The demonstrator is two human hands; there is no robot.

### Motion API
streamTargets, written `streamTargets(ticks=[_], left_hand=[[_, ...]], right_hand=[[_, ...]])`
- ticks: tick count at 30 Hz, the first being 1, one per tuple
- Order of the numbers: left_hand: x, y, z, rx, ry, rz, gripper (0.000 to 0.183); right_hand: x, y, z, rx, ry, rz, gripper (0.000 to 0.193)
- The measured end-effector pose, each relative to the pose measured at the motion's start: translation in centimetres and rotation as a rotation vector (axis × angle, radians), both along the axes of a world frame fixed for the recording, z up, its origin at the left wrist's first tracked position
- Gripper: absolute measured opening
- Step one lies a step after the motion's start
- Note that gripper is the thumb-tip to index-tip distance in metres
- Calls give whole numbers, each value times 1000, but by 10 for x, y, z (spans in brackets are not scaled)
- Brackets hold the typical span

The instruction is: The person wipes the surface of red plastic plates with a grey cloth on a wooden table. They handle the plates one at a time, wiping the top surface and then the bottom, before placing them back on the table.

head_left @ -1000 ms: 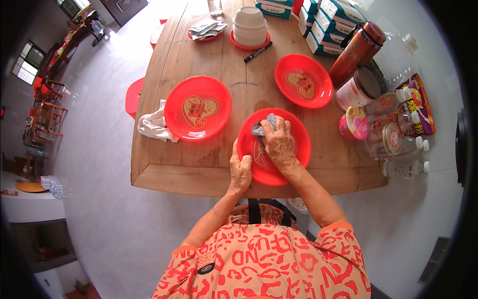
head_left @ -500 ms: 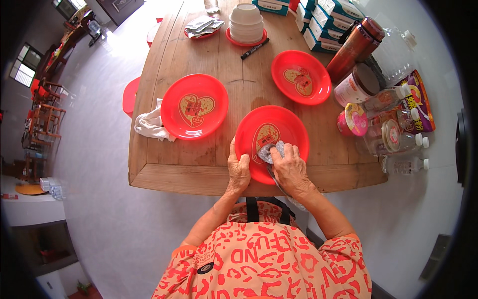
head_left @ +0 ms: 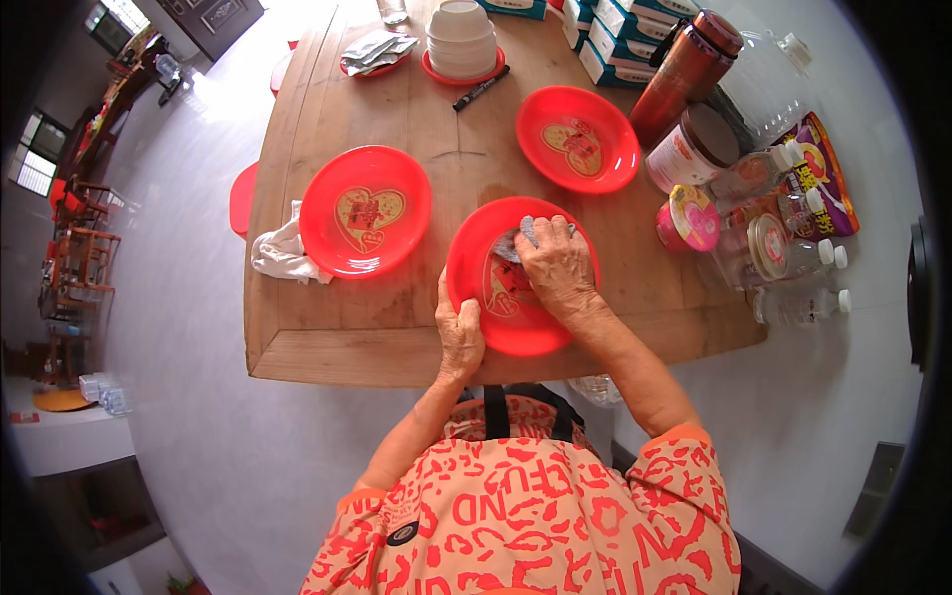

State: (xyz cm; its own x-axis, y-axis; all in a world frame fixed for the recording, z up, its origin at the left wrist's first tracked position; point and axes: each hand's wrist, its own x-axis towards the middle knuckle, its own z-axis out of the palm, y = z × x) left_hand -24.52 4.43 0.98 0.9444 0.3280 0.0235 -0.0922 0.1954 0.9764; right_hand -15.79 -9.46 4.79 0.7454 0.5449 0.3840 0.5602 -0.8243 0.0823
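Note:
My left hand [head_left: 460,332] grips the left rim of a red plate [head_left: 526,335], thumb on top, near the front edge of the table. This plate carries a gold heart-shaped print, partly covered by my right hand [head_left: 557,263]. Bunched under my right fingers is a grey cloth [head_left: 507,246], pressed on the upper middle of the plate. Two similar red plates lie flat beyond: one at the left [head_left: 397,213] and another at the far right [head_left: 617,149]. A white cloth [head_left: 281,255] rests crumpled beside the left plate, against its rim.
On the wooden table's [head_left: 327,347] right side stand a copper-coloured flask [head_left: 684,74], a lidded tin [head_left: 684,159], a pink cup [head_left: 688,220] and several clear bottles [head_left: 798,305]. Farther back are stacked white bowls [head_left: 462,45], a black marker [head_left: 481,88], packets [head_left: 375,52] and teal-and-white boxes [head_left: 620,45].
My right hand has slid the grey cloth away from me, from the plate's lower right toward its upper middle. My left hand keeps its hold on the rim. The whole view has shifted slightly.

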Motion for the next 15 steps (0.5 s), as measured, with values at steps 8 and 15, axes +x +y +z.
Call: streamTargets(ticks=[8, 15], left_hand=[[-1, -5, -1, -16, -27, 21, 56], [-3, -4, 0, -1, -29, -3, 57]], right_hand=[[-56, -37, 19, -158, 194, -30, 8], [-58, -50, 29, -136, 251, -46, 6]])
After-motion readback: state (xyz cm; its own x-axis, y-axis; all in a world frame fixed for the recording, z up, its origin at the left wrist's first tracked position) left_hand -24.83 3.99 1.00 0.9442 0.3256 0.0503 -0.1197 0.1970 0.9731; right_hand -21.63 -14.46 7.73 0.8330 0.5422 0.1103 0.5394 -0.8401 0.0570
